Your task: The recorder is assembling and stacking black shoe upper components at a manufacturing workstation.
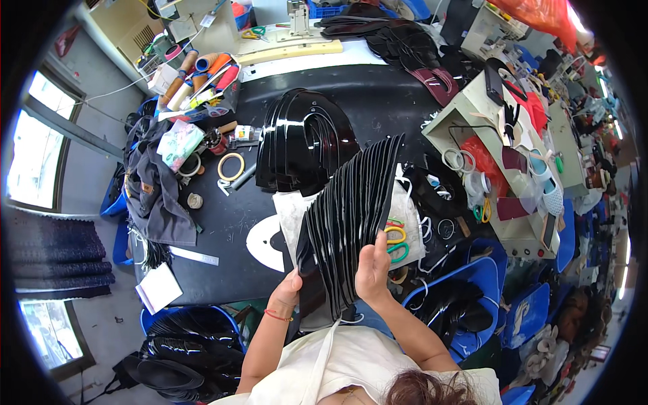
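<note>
A thick fanned stack of black glossy cut pieces (347, 202) is held upright between my two hands, over the near edge of the black table. My left hand (287, 289) grips its lower left side, with the thumb showing. Against the right side presses my right hand (372, 270), thumb up, its other fingers partly hidden. Just beyond stands another pile of curved black shiny pieces (304, 142). Beneath the held stack lies a pale cloth (289, 209). Scissors with yellow and green handles (397, 243) rest by my right hand.
A white curved template (264, 244) lies left of the stack. Farther left are a tape ring (231, 167), a dark garment (158, 189) and a bin of thread spools and tools (202, 88). Blue baskets of black pieces (466, 324) flank me. A sewing machine table (466, 115) stands right.
</note>
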